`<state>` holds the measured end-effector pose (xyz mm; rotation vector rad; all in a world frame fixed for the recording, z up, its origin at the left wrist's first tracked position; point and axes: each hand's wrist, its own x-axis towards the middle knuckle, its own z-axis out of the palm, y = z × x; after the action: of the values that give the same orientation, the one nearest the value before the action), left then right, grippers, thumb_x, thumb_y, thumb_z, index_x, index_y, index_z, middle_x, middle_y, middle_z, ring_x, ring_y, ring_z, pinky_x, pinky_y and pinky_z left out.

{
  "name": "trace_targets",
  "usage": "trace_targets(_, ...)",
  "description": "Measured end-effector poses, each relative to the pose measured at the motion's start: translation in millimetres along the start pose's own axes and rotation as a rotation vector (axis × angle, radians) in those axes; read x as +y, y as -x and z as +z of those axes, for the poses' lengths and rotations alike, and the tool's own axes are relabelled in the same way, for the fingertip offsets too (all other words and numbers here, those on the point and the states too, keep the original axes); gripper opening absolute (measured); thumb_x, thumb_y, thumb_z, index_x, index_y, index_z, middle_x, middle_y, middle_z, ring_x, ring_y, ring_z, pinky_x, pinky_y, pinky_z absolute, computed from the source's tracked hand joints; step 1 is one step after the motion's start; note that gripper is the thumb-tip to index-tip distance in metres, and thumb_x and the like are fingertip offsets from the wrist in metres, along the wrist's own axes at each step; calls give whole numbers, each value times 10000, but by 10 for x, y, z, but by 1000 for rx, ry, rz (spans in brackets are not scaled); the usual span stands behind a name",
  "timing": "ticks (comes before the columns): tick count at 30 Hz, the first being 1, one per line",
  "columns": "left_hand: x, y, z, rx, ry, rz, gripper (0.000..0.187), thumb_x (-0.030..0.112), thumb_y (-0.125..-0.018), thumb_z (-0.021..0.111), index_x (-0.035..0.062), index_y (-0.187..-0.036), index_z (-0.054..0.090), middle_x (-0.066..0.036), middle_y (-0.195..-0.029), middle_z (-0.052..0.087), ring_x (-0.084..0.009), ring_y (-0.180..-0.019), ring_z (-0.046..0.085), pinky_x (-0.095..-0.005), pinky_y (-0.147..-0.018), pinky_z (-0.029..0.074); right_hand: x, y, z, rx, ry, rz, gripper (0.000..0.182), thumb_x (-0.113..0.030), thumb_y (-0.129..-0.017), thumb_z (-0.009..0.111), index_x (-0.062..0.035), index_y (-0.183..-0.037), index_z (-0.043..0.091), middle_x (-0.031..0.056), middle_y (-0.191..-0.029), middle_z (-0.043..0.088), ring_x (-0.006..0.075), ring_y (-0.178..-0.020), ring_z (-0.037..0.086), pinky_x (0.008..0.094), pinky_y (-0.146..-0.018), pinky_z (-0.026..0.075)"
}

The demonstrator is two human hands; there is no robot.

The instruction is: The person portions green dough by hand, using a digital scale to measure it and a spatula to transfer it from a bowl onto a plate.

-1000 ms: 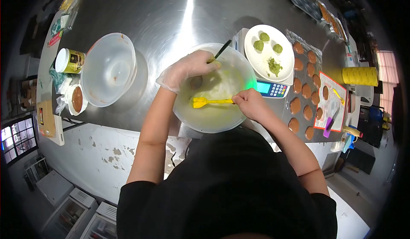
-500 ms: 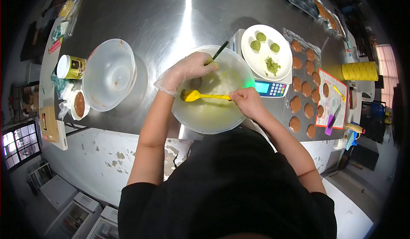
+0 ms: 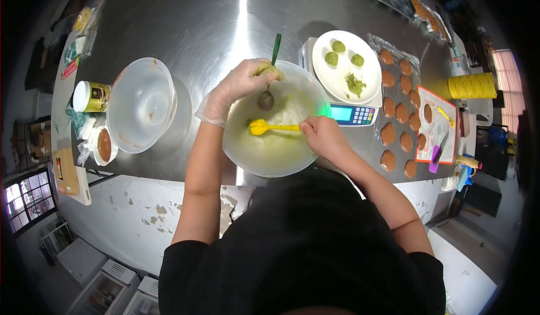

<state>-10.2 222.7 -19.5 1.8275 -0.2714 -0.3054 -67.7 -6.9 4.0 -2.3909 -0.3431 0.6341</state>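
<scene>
My left hand [image 3: 247, 80], in a clear glove, is closed around a spoon with a green handle [image 3: 276, 49]. The spoon's bowl [image 3: 265, 100] points down into a large translucent mixing bowl [image 3: 270, 166]. My bare right hand [image 3: 326, 136] grips the handle of a yellow spatula [image 3: 260, 127], whose head lies inside that bowl. Greenish residue smears the bowl's inside. Beside it, a white plate [image 3: 360, 45] rests on a digital scale [image 3: 352, 115]. Three green balls [image 3: 338, 46] and a heap of green crumbs [image 3: 355, 84] are on the plate.
Brown discs [image 3: 401, 112] lie in rows on a sheet at right, near a red-edged mat [image 3: 444, 152] with a purple-handled tool [image 3: 435, 160]. Another translucent bowl [image 3: 140, 104], a labelled jar [image 3: 93, 96] and a cup of brown mixture [image 3: 104, 145] stand at left.
My left hand has risen slightly and the spoon has swung more upright. The spatula's head has moved a little to the right inside the bowl.
</scene>
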Motion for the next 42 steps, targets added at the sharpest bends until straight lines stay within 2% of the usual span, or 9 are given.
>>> trace_targets(4,-83,-38,-27,-3,27,7,311,293,-825,545,23,-913,670,-66,-781,602,-146,-735,550,-281,-720,446,111,-44,117,31,-63,-26,216,-191,-832,559,4,-855,650,215,-705,606,339,-638,594,389,-620,459)
trace_targets(10,-82,-33,-37,-29,27,20,331,319,-831,551,23,-922,669,-63,-802,612,-149,-742,550,-290,-731,449,134,-62,125,30,-163,9,222,-207,-836,564,-6,-876,650,196,-709,614,304,-653,608,387,-627,462)
trace_targets(15,-69,29,-149,-71,32,60,387,352,-847,548,-8,-936,659,-63,-829,593,-135,-739,536,-279,-717,446,76,74,-213,19,-121,46,209,-212,-826,571,-26,-869,658,194,-742,625,333,-697,614,397,-653,473)
trace_targets(24,1,232,-76,-20,-16,-140,368,338,-867,500,15,-944,658,-78,-812,614,-158,-752,558,-298,-740,447,310,391,-610,98,-171,-12,183,-172,-842,576,-12,-893,650,143,-688,615,219,-613,570,313,-605,446)
trace_targets(29,84,366,17,158,232,-228,331,227,-909,434,-23,-967,643,-68,-847,622,-152,-748,549,-293,-775,446,554,572,-827,248,-199,34,175,-152,-858,576,2,-905,646,78,-667,602,125,-616,521,278,-602,424)
trace_targets(32,115,423,39,251,549,-218,376,283,-914,455,-44,-973,633,-88,-872,617,-148,-751,542,-297,-775,448,662,630,-797,272,-274,26,189,-154,-864,576,19,-904,641,77,-673,605,111,-622,504,270,-606,424)
trace_targets(35,160,457,22,261,600,-162,448,355,-904,475,-61,-977,624,-91,-875,606,-145,-743,531,-298,-755,452,735,669,-722,331,-361,-26,193,-149,-866,583,32,-901,639,46,-684,600,92,-635,486,251,-609,418)
trace_targets(38,203,497,70,299,816,-100,449,371,-884,503,-57,-954,619,-91,-884,589,-164,-774,511,-306,-766,440,690,722,-810,288,-513,79,192,-150,-872,585,28,-914,643,-2,-704,584,69,-665,475,227,-620,403)
trace_targets(42,212,411,197,337,1307,12,260,314,-866,546,65,-864,625,-99,-940,597,-187,-791,507,-296,-709,438,726,733,-820,262,-646,105,204,-162,-877,587,28,-928,645,-38,-714,557,52,-682,457,208,-626,384)
